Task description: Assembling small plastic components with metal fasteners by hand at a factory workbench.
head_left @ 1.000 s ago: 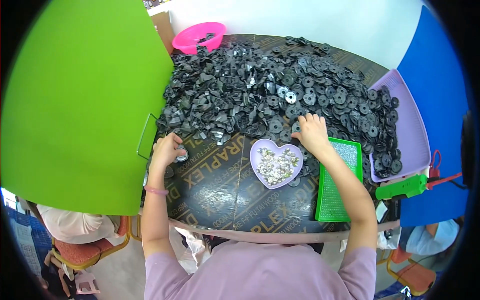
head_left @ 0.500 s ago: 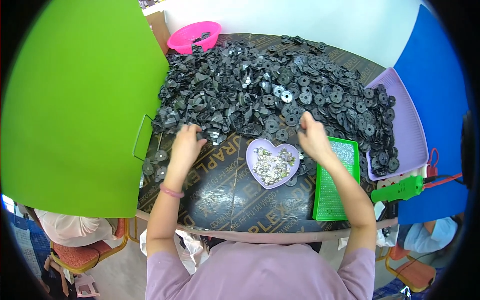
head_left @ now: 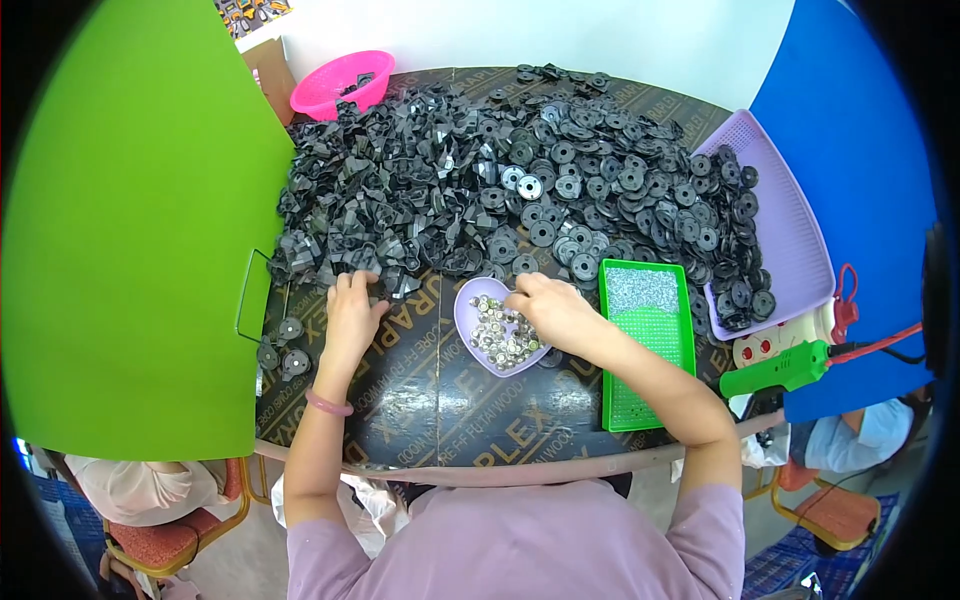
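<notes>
My left hand [head_left: 352,308] rests at the near edge of a heap of black angular plastic parts [head_left: 350,190], thumb apart from the curled fingers. No part shows clearly in its grasp. My right hand [head_left: 550,310] reaches over a heart-shaped lilac dish [head_left: 466,318] of small silvery metal pieces [head_left: 502,338]. Its fingertips are pinched together at the dish's far right side; what they hold, if anything, is hidden. Just right of that hand lies a green tray [head_left: 622,405] with tiny clear or silvery bits [head_left: 645,288] at its far end. Black round discs [head_left: 630,180] form the heap's right part.
A pink basket [head_left: 318,92] stands at the back left. On the right, a lilac basket [head_left: 800,250] holds more discs, with a green hand tool [head_left: 775,372] on a red cord nearby. Several loose discs [head_left: 290,345] lie left. Green [head_left: 140,250] and blue [head_left: 850,200] panels flank the table.
My right hand has moved from the disc heap, left and nearer, onto the heart-shaped dish. My left hand stays by the angular parts, its fingers shifted slightly. The whole view has swung a little.
</notes>
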Demonstrator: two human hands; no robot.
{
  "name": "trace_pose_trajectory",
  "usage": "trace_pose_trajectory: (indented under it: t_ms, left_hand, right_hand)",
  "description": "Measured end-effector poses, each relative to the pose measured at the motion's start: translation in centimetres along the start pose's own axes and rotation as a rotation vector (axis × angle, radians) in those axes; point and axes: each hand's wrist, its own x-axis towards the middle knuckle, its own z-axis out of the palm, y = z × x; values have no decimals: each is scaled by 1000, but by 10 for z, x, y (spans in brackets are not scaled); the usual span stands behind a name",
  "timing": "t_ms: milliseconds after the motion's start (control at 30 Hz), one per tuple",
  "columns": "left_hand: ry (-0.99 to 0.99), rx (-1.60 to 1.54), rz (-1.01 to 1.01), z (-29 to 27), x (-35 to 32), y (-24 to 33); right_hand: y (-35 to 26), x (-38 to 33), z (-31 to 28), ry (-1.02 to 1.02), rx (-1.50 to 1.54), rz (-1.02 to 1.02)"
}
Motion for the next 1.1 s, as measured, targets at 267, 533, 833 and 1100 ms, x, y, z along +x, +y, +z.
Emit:
trace_pose_trajectory:
  t_ms: [267,533,833,1100]
  left_hand:
    - [-42,-414,78,-23,-14,26]
    - [-659,-2285,-561,-21,-16,89]
    - [-847,-2344,-442,-22,-32,118]
    - [-840,-2348,-486,-11,-34,113]
  right_hand:
    - [8,6,14,-36,-246,-247]
    - [-20,8,-25,442,325,-129]
    - [-45,-1,-38,569,87,-391]
    - [-46,-1,-40,409,221,-339]
